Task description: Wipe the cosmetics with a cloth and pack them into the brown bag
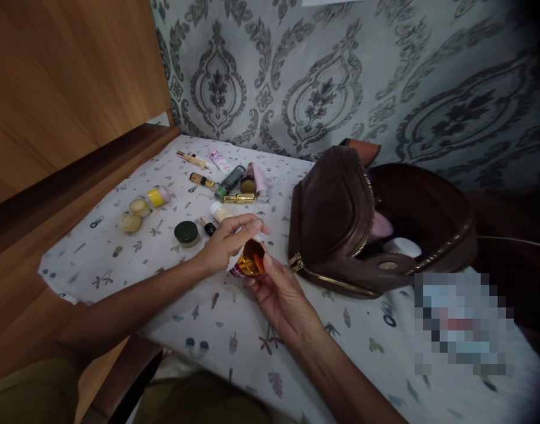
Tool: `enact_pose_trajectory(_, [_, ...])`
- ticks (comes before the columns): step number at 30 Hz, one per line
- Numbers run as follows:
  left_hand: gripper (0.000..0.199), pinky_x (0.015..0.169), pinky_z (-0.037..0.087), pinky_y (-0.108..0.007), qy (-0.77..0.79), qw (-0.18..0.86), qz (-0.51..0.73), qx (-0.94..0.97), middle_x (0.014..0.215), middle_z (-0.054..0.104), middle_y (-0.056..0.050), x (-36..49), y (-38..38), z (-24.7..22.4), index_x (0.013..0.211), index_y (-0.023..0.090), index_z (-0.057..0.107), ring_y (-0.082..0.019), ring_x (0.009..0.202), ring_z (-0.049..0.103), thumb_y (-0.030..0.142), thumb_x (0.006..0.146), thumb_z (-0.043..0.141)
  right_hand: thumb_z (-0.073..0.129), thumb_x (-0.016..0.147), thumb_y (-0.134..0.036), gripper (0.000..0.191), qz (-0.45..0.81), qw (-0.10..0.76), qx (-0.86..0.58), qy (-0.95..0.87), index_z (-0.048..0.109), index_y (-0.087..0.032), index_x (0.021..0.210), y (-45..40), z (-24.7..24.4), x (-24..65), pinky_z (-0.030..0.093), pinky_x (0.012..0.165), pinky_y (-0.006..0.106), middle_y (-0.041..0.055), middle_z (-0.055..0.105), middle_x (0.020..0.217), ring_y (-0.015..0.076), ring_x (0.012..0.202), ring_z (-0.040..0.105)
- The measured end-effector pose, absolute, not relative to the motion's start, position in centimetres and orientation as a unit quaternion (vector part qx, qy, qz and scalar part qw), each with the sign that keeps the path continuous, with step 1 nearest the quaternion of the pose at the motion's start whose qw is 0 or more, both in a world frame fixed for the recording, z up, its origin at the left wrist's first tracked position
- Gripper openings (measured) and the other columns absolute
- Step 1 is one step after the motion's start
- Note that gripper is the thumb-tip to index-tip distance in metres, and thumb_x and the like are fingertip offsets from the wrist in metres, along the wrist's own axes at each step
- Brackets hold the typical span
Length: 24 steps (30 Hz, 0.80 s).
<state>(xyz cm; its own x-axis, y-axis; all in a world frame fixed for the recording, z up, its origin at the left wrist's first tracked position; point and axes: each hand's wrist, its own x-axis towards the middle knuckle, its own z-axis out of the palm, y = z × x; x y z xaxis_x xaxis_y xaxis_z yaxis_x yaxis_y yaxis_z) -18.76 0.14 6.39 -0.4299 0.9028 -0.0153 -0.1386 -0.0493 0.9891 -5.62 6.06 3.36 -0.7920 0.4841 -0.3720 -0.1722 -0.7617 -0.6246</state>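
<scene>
Both of my hands are on a small open container (251,259) with a shiny gold-orange inside and a dark red printed side. Its mouth is tilted toward me, and what lies inside it is hard to make out. From the upper left, my left hand (228,238) is closed around its far side, the fingertips partly hidden. My right hand (282,294) grips it from the lower right, with the thumb at the rim. Just beyond my left hand lie a pale tube (221,212) and a small black-capped bottle (206,225). A dark green round jar (186,233) stands left of them.
An open brown leather bag (335,206) holds a white-lidded item (400,247). Farther back lie a green tube (230,181), a pink tube (259,182) and a gold tube (239,198). Yellow-lidded pots (139,207) lie left on the patterned cloth (234,330). A wallpapered wall (261,76) stands behind.
</scene>
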Motion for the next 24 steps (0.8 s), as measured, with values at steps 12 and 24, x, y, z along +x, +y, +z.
enact_pose_trajectory(12, [0.038, 0.044, 0.032, -0.019, 0.602, 0.299, 0.662, 0.333, 0.051, 0.056, 0.004, -18.5, 0.0, 6.4, 0.083, 0.018, 0.065, -0.008, 0.043, 0.044, 0.056, 0.085, 0.063, 0.094, 0.050, -0.019, 0.055, 0.843, 0.182, -0.204, -0.464, 0.063, -0.025, 0.096, 5.1, 3.5, -5.4, 0.052, 0.086, 0.032, -0.0007, 0.072, 0.095, 0.0172, 0.088, 0.067])
enact_pose_trajectory(24, [0.049, 0.060, 0.051, -0.029, 0.535, 0.443, 0.635, 0.337, 0.091, 0.070, -0.006, -18.5, 0.3, 6.3, 0.102, 0.020, 0.069, -0.020, 0.072, 0.066, 0.065, 0.087, 0.054, 0.087, 0.067, -0.040, 0.032, 0.901, 0.184, -0.203, -0.335, 0.072, -0.022, 0.089, 5.7, 3.7, -5.3, 0.059, 0.067, 0.024, 0.0016, 0.073, 0.091, 0.0148, 0.080, 0.066])
